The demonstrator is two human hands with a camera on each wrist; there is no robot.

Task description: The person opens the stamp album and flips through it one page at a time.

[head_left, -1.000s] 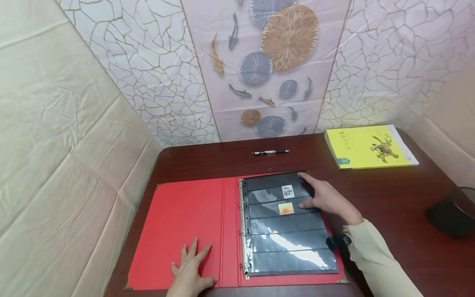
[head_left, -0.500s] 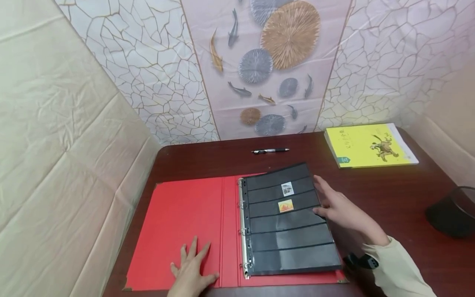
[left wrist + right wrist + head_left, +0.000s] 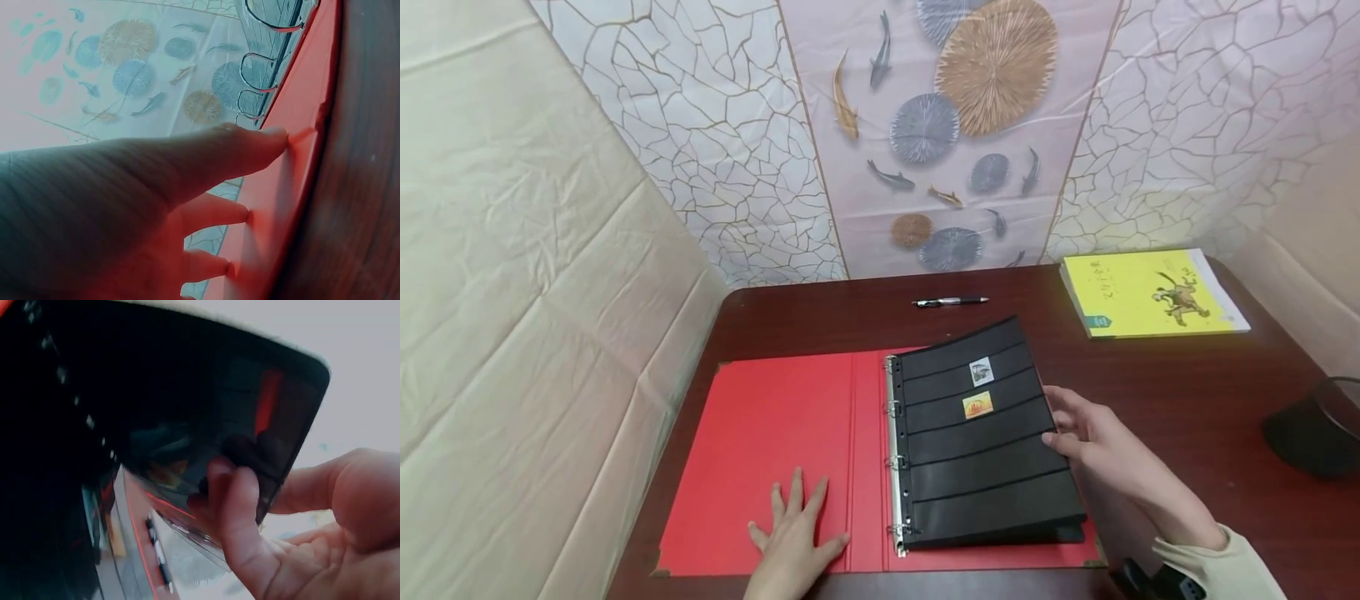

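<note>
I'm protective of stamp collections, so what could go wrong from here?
The black page tilts up in the right hand, so the yellow stamp and the grey one might slide out of their rows. The page also bows between that hand and the metal rings, so a hard pull could crease it or strain it there.

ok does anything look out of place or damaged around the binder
Nothing looks spilled or damaged. The one thing askew is the black page, its outer edge raised off the red binder, but that is because the right hand holds that edge. The pen and yellow book lie flat on the table.
</note>
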